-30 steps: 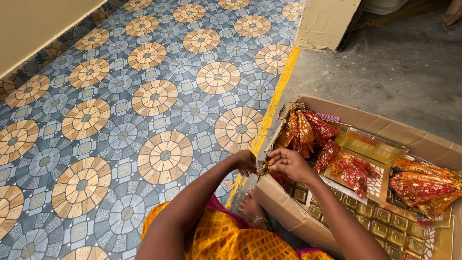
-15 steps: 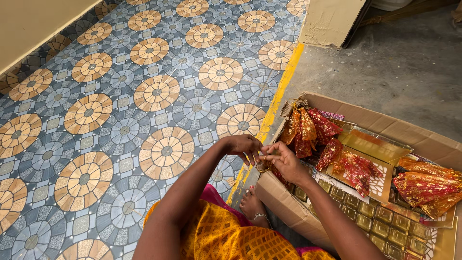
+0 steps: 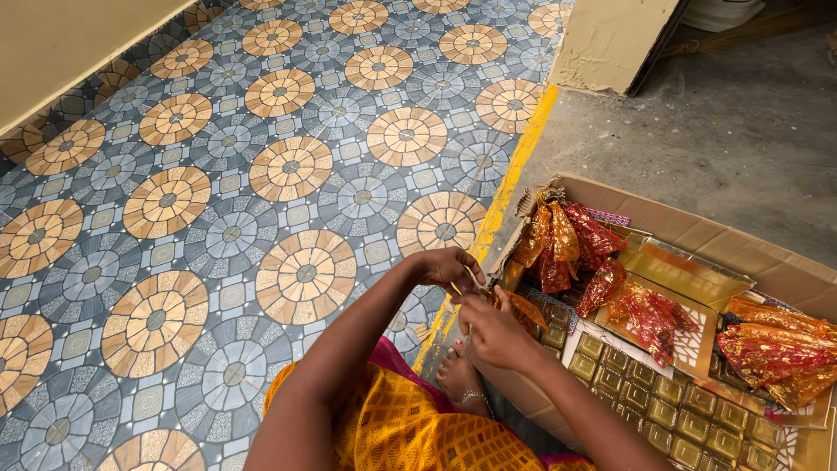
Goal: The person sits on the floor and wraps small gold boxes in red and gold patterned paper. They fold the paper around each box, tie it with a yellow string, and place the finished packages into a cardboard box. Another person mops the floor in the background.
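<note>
My left hand (image 3: 449, 268) and my right hand (image 3: 493, 331) meet just over the near left corner of a cardboard box (image 3: 750, 249). Between them they hold a small red and gold pouch (image 3: 527, 309) with a thin golden string (image 3: 459, 289). The left fingers pinch the string; the right hand grips the pouch's neck and hides most of it. Both hands sit close together, touching the same pouch.
The box holds shiny red and gold pouches (image 3: 565, 237), more pouches (image 3: 772, 342) at the right, gold card boxes (image 3: 684, 275) and a gold moulded tray (image 3: 663, 397). My foot with an anklet (image 3: 458, 379) rests by the box. Patterned tiles (image 3: 288, 170) lie left, concrete (image 3: 732, 131) right, a yellow line (image 3: 510, 179) between.
My right hand has dropped lower and nearer to me with the pouch. My left hand stays close above it, still on the string. The view has shifted a little.
</note>
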